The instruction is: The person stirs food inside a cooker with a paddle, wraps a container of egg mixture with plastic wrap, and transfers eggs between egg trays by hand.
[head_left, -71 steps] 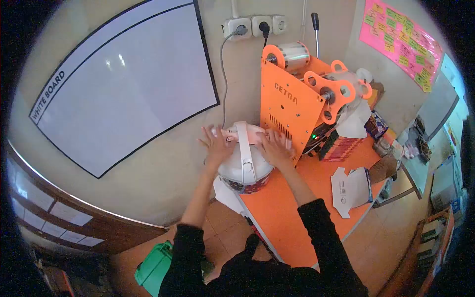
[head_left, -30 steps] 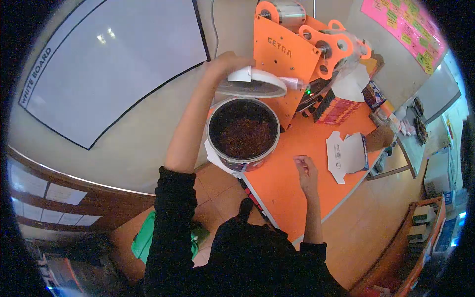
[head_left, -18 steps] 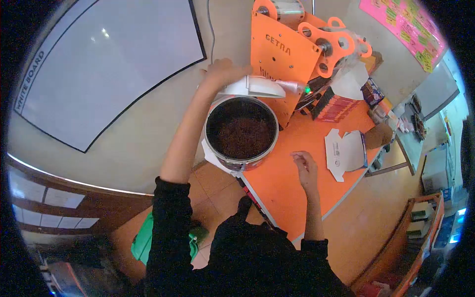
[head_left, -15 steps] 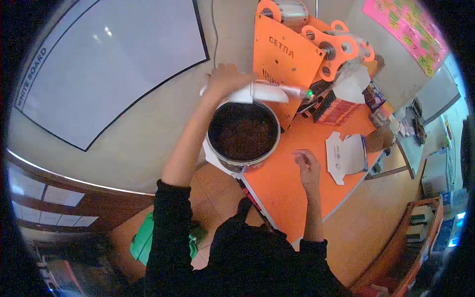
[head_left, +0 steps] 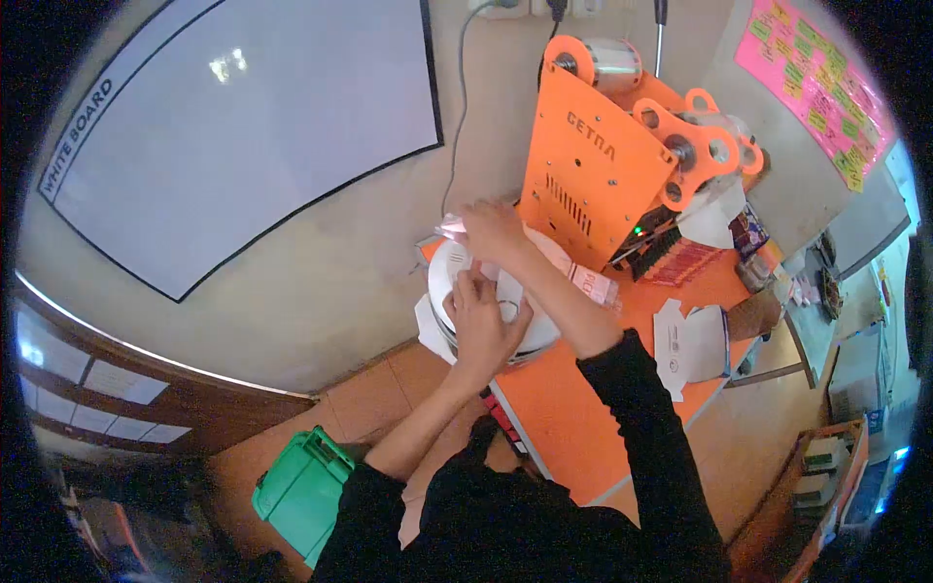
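Observation:
A white lid (head_left: pixel 444 267) covers the round tub on the orange table, and the tub's contents are hidden. My left hand (head_left: pixel 481 325) rests palm down on the lid's near side, its fingers bent and its thumb spread apart. Across the lid's far part reaches my right hand (head_left: pixel 494 233), its fingers closed at the pinkish clear plastic packet (head_left: pixel 451 229) by the lid's far left edge. Printed clear plastic (head_left: pixel 595 287) also sticks out at the lid's right side; whether both parts are one piece is hidden by my hands.
The orange machine (head_left: pixel 598 160) with film rolls stands behind the tub. Red packets (head_left: pixel 685 267) and an opened white box (head_left: pixel 688 340) are on the orange table (head_left: pixel 564 428) to the right. A green bin (head_left: pixel 306 496) is on the floor; a whiteboard (head_left: pixel 262 126) hangs left.
The lid, raised behind the open tub before, now lies over it. My left hand has moved down onto the lid. My right hand has come from the table's front across to the lid's far side.

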Demonstrator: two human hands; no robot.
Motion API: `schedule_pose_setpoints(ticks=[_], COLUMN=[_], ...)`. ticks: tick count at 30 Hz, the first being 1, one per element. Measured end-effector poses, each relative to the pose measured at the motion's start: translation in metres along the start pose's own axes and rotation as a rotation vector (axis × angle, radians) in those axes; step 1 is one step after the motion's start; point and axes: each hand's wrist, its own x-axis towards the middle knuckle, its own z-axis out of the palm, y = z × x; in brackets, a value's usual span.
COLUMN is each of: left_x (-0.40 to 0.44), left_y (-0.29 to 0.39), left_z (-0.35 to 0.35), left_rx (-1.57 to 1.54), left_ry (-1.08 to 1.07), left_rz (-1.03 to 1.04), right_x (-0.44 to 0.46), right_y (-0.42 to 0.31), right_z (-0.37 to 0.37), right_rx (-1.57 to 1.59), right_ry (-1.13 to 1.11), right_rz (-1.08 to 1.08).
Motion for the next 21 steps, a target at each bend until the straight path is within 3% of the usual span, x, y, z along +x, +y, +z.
schedule_pose_setpoints(ticks=[4, 6, 10, 12, 15, 19, 21], left_x=[-0.005, -0.006, -0.006, -0.004, -0.001, 0.019, 0.044], left_y=[-0.009, -0.009, -0.011, -0.011, -0.01, -0.014, -0.012], left_z=[0.002, 0.005, 0.003, 0.003, 0.003, 0.0, -0.005], left_rx=[0.022, -0.019, -0.039, -0.042, -0.047, 0.011, 0.029], left_ry=[-0.091, -0.089, -0.091, -0.102, -0.091, -0.141, -0.189], left_rz=[-0.008, -0.007, -0.01, -0.001, -0.003, -0.034, -0.044], right_x=[0.023, 0.031, 0.027, 0.035, 0.036, 0.007, -0.039], right_y=[-0.006, -0.003, -0.031, -0.04, -0.064, -0.047, -0.021], right_z=[0.016, 0.035, 0.013, 0.013, -0.035, -0.096, -0.139], right_rx=[0.017, 0.062, 0.086, 0.125, 0.254, 0.562, 0.699], right_ry=[-0.146, -0.073, -0.012, 0.124, 0.155, 0.716, 0.773], right_rz=[0.025, -0.033, 0.052, -0.021, 0.004, -0.231, -0.238])
